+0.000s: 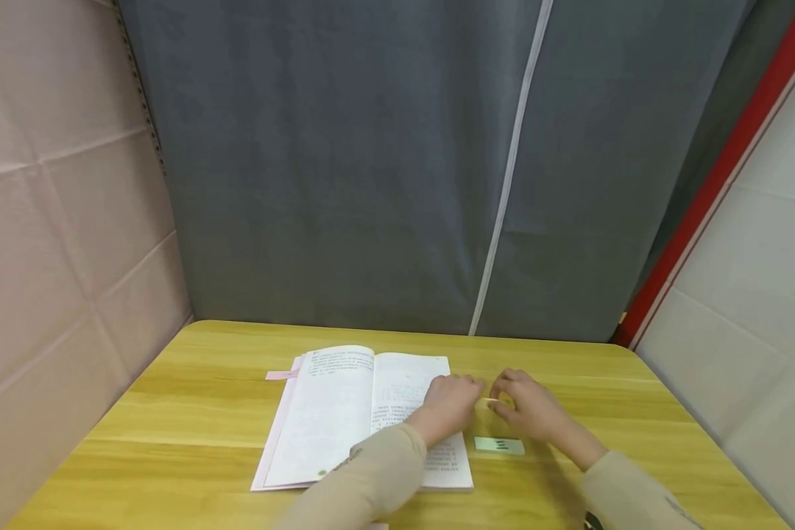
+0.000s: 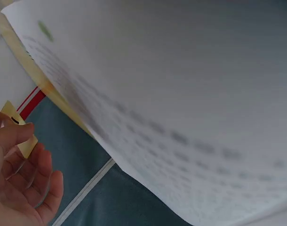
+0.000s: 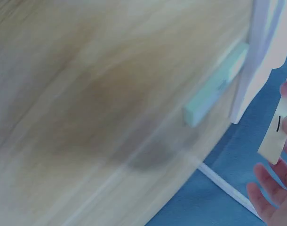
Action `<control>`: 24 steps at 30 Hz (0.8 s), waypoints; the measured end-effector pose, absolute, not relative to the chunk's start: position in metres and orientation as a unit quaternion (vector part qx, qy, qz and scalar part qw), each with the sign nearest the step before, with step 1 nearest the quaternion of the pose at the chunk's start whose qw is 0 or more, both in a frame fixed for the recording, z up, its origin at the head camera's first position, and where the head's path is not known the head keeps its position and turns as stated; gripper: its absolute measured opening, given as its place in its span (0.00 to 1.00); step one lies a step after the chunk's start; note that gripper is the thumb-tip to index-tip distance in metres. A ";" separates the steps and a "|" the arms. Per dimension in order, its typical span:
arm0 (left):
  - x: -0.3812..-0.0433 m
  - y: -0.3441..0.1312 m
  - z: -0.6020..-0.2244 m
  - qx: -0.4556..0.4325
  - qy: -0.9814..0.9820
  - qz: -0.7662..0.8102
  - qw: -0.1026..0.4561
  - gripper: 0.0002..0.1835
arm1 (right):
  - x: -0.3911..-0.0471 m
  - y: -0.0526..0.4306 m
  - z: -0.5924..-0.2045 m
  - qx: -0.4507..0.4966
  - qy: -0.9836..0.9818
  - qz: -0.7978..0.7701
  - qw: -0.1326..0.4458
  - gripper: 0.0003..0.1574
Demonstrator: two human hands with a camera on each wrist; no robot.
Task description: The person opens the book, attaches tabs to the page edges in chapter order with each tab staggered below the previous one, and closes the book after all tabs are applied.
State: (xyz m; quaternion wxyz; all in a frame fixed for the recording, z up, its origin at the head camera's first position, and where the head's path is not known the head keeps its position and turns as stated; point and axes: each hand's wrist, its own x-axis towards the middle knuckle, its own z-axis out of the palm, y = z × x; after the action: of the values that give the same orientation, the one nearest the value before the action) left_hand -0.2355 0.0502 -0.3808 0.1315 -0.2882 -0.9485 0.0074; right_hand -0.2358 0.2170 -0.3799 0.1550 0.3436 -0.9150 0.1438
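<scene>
Over the right edge of the open book point(image 1: 334, 419), my left hand point(image 1: 449, 400) pinches a small yellow sticky note point(image 1: 488, 400) with thumb and fingers. My right hand point(image 1: 526, 405) holds the other side of the note, its fingertips close to the left ones. A short black stroke marks the yellow note point(image 3: 275, 134) in the right wrist view. On the table just below the hands lies a thin light-green pad point(image 1: 499, 445) with dark marks. The left forearm covers part of the book's right page.
A pink tab point(image 1: 282, 375) sticks out from the book's left side. Another bit of pink point(image 1: 379, 526) shows at the bottom edge of the head view. Behind the wooden table point(image 1: 172, 442) hangs a grey curtain point(image 1: 344, 184), with light panels at both sides.
</scene>
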 end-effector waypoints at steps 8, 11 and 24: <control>-0.220 0.019 -0.371 -0.330 -0.913 0.025 0.238 0.10 | -0.229 0.207 -0.366 0.371 -0.899 0.195 0.129 0.05; -0.215 0.009 -0.369 -0.343 -0.897 0.036 0.277 0.09 | -0.225 0.203 -0.362 0.381 -0.894 0.204 0.119 0.03; -0.189 -0.033 -0.355 -0.395 -0.852 0.019 0.345 0.10 | -0.206 0.185 -0.347 0.423 -0.866 0.254 0.089 0.02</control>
State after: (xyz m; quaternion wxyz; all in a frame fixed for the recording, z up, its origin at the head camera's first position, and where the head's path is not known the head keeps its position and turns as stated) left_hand -0.1890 -0.0332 -0.3551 0.3446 -0.3946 -0.8515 0.0193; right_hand -0.2057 0.1852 -0.3475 0.0887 0.4227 -0.8655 0.2536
